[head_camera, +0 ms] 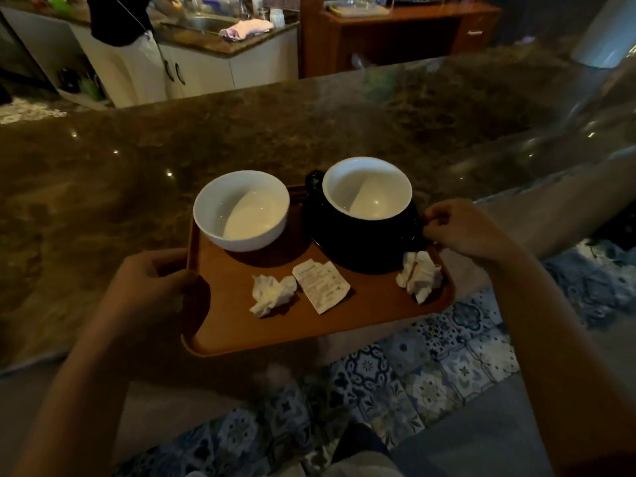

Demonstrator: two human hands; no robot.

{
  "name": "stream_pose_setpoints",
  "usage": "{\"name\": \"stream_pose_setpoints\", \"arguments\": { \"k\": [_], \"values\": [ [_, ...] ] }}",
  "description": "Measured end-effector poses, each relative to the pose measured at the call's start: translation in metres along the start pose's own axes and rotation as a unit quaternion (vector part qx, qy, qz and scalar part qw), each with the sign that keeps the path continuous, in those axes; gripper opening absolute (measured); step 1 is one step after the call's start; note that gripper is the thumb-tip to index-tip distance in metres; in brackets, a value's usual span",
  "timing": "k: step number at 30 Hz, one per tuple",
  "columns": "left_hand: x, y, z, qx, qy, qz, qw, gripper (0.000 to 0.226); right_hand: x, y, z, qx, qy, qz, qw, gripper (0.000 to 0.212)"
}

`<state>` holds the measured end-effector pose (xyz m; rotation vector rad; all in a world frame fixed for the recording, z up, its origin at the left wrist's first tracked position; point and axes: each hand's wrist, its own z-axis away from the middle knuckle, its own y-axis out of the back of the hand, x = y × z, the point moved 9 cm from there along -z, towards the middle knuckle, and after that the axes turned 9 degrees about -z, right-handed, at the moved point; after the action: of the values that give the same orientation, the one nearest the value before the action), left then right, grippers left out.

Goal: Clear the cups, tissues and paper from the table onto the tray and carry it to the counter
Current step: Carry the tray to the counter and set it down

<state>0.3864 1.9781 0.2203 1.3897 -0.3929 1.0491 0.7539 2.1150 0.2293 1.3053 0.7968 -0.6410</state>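
I hold an orange-brown tray [361, 315] at the near edge of a dark marble counter [309, 125]. My left hand [155, 280] grips its left rim and my right hand [464, 232] grips its right rim. On the tray stand a white cup [241, 210] at the back left and a black cup [364, 208] with a white inside on a black saucer at the back right. In front of them lie a crumpled tissue [272, 293], a torn paper slip [320, 286] and a second crumpled tissue [420, 275]. The tray's far part is over the counter; its near part hangs past the edge.
Behind the counter is a kitchen area with a sink, white cabinets [206, 70] and a pink cloth [246, 29]. A person [120, 22] stands there at the back left. A wooden shelf unit [395, 32] stands at the back right. Patterned blue floor tiles [413, 373] lie below me.
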Motion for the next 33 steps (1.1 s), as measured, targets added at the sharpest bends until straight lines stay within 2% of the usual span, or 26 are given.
{"name": "stream_pose_setpoints", "arguments": {
  "k": [17, 23, 26, 33],
  "values": [
    [0.05, -0.017, -0.166, 0.113, 0.123, 0.014, 0.986, 0.029, -0.03, -0.004, -0.256, -0.128, 0.07, 0.069, 0.987, 0.02],
    [0.053, -0.015, -0.209, 0.112, 0.149, 0.001, 0.983, 0.025, -0.027, -0.022, -0.303, -0.142, 0.046, 0.065, 0.987, 0.022],
    [0.053, -0.011, -0.227, 0.121, 0.164, -0.012, 0.979, 0.023, -0.026, -0.033, -0.317, -0.151, 0.019, 0.059, 0.987, 0.011],
    [0.053, -0.011, -0.253, 0.097, 0.176, -0.071, 0.977, 0.025, -0.024, -0.056, -0.347, -0.144, -0.002, 0.067, 0.987, 0.016]
  ]
}}
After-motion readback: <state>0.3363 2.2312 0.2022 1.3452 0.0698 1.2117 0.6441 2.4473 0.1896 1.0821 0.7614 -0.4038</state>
